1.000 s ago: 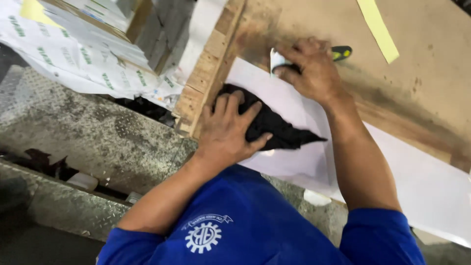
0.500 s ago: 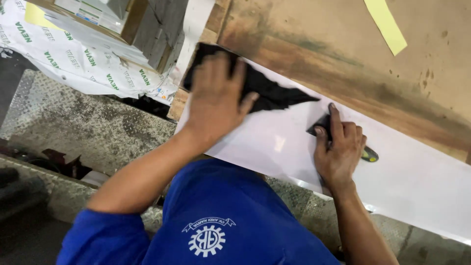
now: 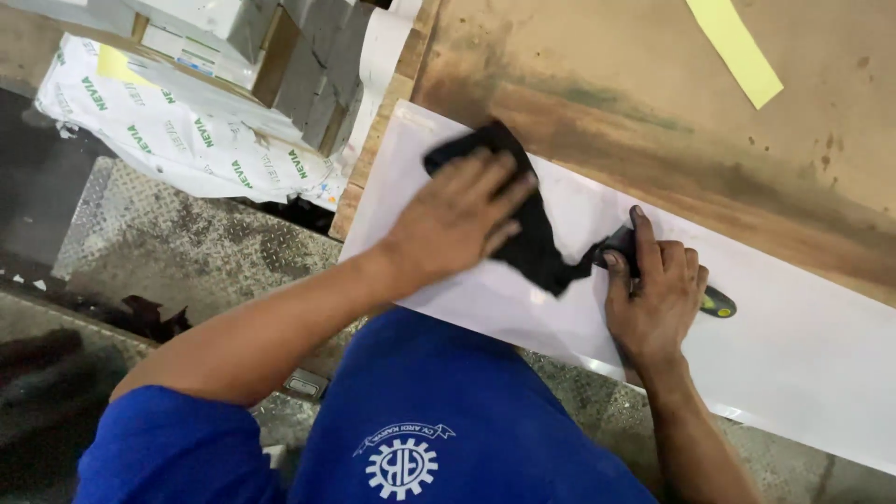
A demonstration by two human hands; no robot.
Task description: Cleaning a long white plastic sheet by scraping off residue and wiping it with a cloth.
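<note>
My left hand (image 3: 459,217) lies flat on a black cloth (image 3: 532,247), pressing it onto a long white sheet (image 3: 803,336) that rests on a worn wooden table (image 3: 607,84). My right hand (image 3: 653,289) grips a small tool with a black and yellow-green handle (image 3: 717,301), its tip pressed on the white sheet just right of the cloth's pointed end. The tool's front is hidden under my fingers. My blue shirt fills the bottom of the view.
A yellow paper strip (image 3: 737,47) lies on the table at the top right. Stacked grey boxes (image 3: 280,47) and a printed white bag (image 3: 177,140) sit at the upper left. Metal tread plate (image 3: 177,252) covers the floor below the table's left edge.
The view has shifted. My left hand with the cloth stays near the sheet's left end, while my right hand with the tool has slid along the sheet toward the cloth's pointed end.
</note>
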